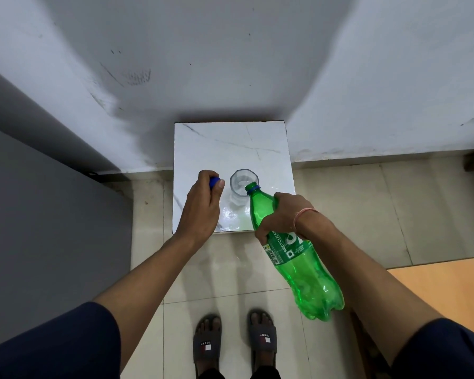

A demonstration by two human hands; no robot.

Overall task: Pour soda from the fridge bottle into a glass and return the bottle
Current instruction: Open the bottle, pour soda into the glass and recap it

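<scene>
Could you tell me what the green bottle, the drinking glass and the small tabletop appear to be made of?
The green bottle looks like thin translucent plastic: light passes through, and its base is lobed. The glass appears to be clear glass, though clear plastic is possible. The tabletop looks like polished white marble or a marble-pattern laminate, given its grey veins and glossy reflection.

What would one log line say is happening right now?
right hand: tilts bottle at glass | left hand: holds cap | table: glass on it
</scene>
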